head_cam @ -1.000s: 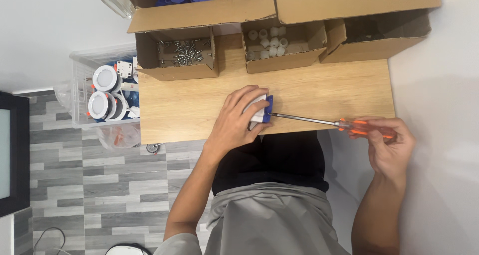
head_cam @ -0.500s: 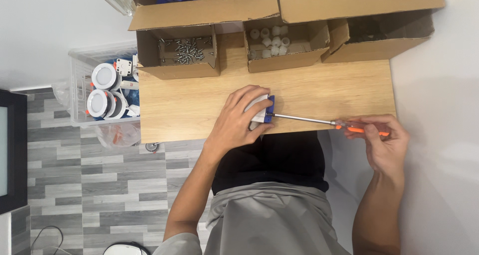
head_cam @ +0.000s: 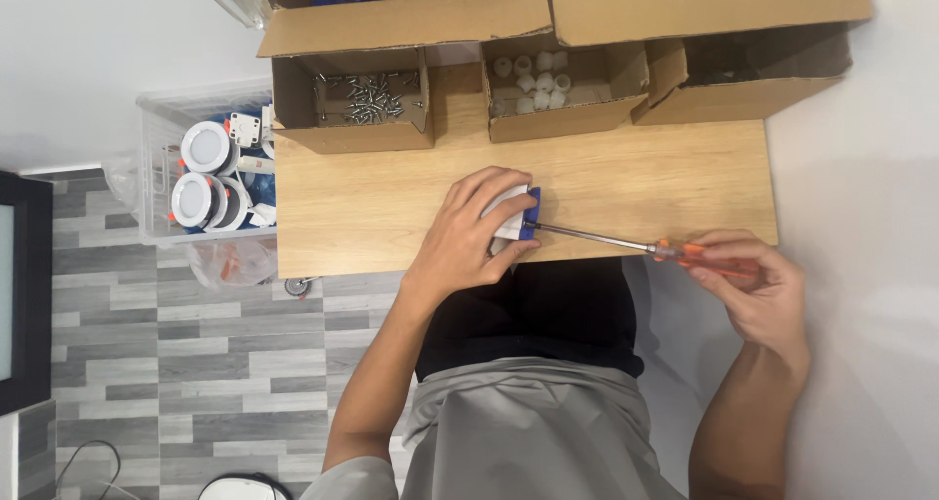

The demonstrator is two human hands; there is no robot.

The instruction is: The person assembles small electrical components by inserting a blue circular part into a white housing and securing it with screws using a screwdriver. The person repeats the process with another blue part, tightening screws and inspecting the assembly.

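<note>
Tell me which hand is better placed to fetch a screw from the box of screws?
Probably the left hand. It lies on the white and blue part, below and slightly right of the box of screws. The right hand is past the table's right edge and grips the screwdriver.

A small wooden table (head_cam: 391,206) stands against a white wall (head_cam: 98,60), over grey plank flooring (head_cam: 196,363). A dark panel (head_cam: 24,295), perhaps a screen, sits left.

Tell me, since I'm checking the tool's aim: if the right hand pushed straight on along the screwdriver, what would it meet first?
Probably the small white-and-blue plastic part gripped by the left hand; the orange-handled screwdriver in the right hand already points at it.
</note>
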